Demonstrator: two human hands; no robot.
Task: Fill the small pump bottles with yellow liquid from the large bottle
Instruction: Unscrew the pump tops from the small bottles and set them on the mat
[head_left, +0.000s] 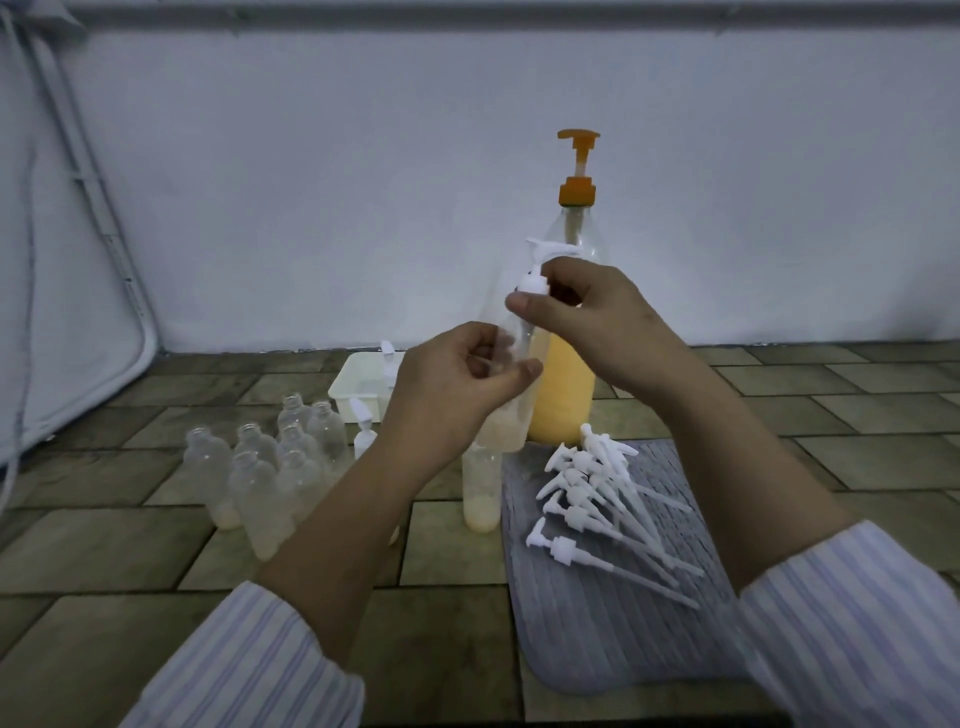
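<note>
**Pump cap sat on the bottle neck, both hands on one upright axis**

You held the small clear plastic bottle (511, 395) lifted in front of you, between your two hands, with a little pale yellow liquid at its bottom. Its long axis stood almost upright, tilted slightly, neck toward the top. Your left hand (457, 384) gripped the body of this bottle, fingers and thumb curled round it from the left. Your right hand (587, 317) was the higher one; it pinched the collar of the white plastic pump cap (537, 270) that sat on the neck. So the cap lay directly above the left hand, on the same line as the bottle.

I judge the next move was a twist of the collar around this axis, the left hand keeping the bottle fixed.

The large clear bottle with orange pump and yellow liquid (563, 384) stood just behind. Loose white pump caps (597, 493) lay on the grey ribbed mat (597, 639); the open small bottles (265, 467) stood on the left.
</note>
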